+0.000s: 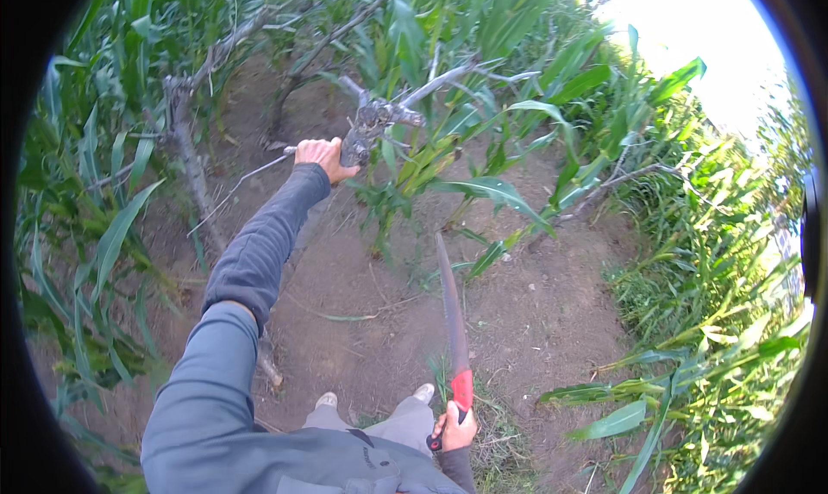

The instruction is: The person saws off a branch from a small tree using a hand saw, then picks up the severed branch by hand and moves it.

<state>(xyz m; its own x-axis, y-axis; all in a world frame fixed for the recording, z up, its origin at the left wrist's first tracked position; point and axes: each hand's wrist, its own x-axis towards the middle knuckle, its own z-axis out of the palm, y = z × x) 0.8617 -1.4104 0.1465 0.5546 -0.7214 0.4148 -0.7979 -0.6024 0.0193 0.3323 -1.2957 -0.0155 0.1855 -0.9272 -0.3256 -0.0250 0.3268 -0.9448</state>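
My left hand reaches far forward, its fingers wrapped round a grey, knotty branch just below where it forks. Several bare limbs spread from that knot toward the upper right. Low at my right side, my right hand grips a pruning saw by its red and black handle. The saw's long, slightly curved blade points forward and up, apart from the branch. Part of the handle is hidden by my fingers.
Another dead branch stands on the left, and a cut-looking stick end lies near my feet. Tall corn plants crowd the left and far side; more corn lines the right. A thin bare branch leans there. Brown soil lies between.
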